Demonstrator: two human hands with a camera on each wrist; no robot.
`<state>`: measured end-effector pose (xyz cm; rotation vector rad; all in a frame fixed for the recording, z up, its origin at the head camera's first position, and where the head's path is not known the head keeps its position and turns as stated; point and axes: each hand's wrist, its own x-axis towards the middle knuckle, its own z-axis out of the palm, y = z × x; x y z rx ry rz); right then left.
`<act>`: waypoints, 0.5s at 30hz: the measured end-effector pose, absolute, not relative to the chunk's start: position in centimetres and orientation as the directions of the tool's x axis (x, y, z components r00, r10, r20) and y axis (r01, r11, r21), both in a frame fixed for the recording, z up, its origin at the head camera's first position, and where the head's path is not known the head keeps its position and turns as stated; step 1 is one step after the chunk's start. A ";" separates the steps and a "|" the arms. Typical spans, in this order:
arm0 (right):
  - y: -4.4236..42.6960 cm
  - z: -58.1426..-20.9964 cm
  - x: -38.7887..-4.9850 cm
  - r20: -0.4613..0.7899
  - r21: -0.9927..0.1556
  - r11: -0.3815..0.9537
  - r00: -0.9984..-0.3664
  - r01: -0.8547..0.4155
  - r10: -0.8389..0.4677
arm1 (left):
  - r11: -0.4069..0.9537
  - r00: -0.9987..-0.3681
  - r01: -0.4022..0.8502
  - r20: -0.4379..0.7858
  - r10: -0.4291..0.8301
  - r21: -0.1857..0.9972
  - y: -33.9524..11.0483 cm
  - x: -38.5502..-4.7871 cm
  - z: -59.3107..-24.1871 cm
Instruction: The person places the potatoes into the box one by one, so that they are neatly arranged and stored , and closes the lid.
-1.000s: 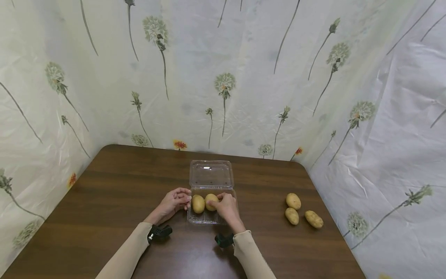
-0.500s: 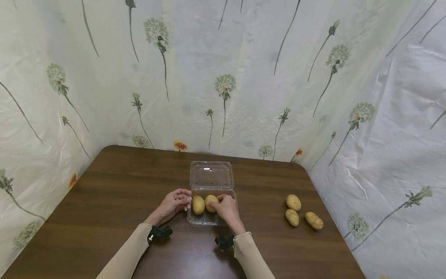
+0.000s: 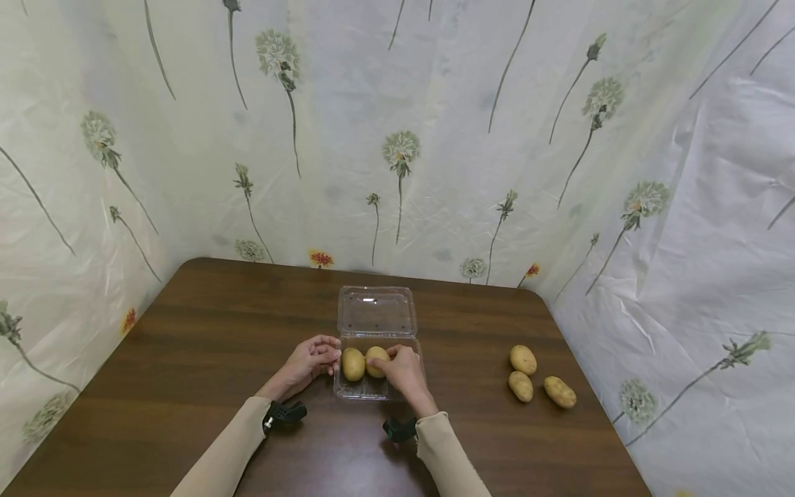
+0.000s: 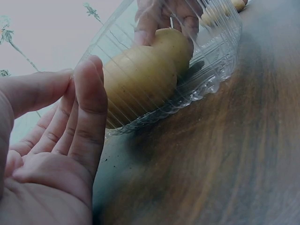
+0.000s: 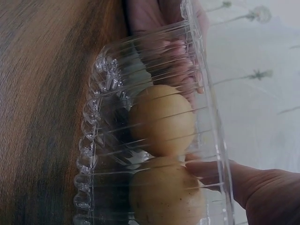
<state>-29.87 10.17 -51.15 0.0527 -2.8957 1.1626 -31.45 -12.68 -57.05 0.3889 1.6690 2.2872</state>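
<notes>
Clear plastic container (image 3: 366,396) pinched in the left hand (image 3: 307,362), the right hand (image 3: 406,373) grips a potato (image 3: 376,353) inside (settling it, apparently); release seems due.

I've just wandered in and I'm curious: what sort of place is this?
Probably a makeshift indoor recording corner: flower-printed sheeting hangs behind and along both sides of a wood-grained table, and black wrist devices are in view. The building itself isn't shown.
</notes>
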 end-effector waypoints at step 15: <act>10.1 -51.0 -29.8 0.064 -0.697 0.714 -0.998 -0.058 -0.018 | -0.302 -0.924 -0.055 0.066 0.377 0.952 -12.7 -31.5 -57.2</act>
